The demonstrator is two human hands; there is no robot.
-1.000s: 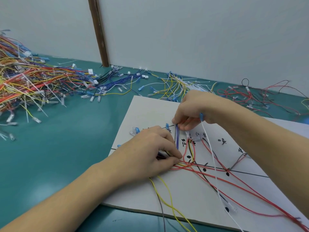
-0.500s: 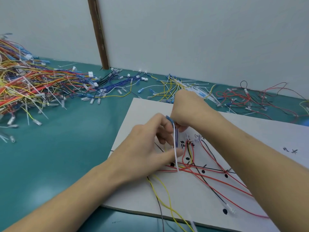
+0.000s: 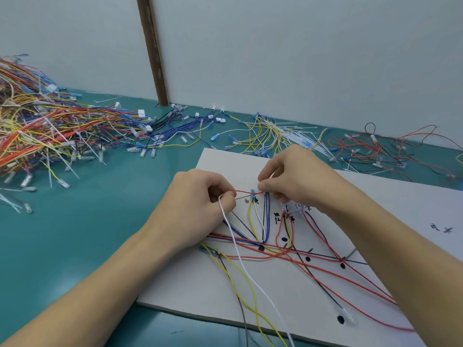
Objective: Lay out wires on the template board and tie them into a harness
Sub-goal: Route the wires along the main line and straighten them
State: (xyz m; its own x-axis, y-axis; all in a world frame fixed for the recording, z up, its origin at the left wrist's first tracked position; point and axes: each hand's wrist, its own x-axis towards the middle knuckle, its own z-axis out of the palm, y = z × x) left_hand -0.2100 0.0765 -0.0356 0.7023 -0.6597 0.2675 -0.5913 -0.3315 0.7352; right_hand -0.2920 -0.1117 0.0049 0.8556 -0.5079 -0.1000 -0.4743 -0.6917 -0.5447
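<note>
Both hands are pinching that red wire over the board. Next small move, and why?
Probably lower the red wire onto the board along its marked line. The left hand and right hand hold it taut just above the blue connector, not yet laid among the other wires.

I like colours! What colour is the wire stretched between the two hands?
Red wire, seen from the head camera.

template board (image 3: 313,291) | handwritten black characters | too blurred to read
</note>
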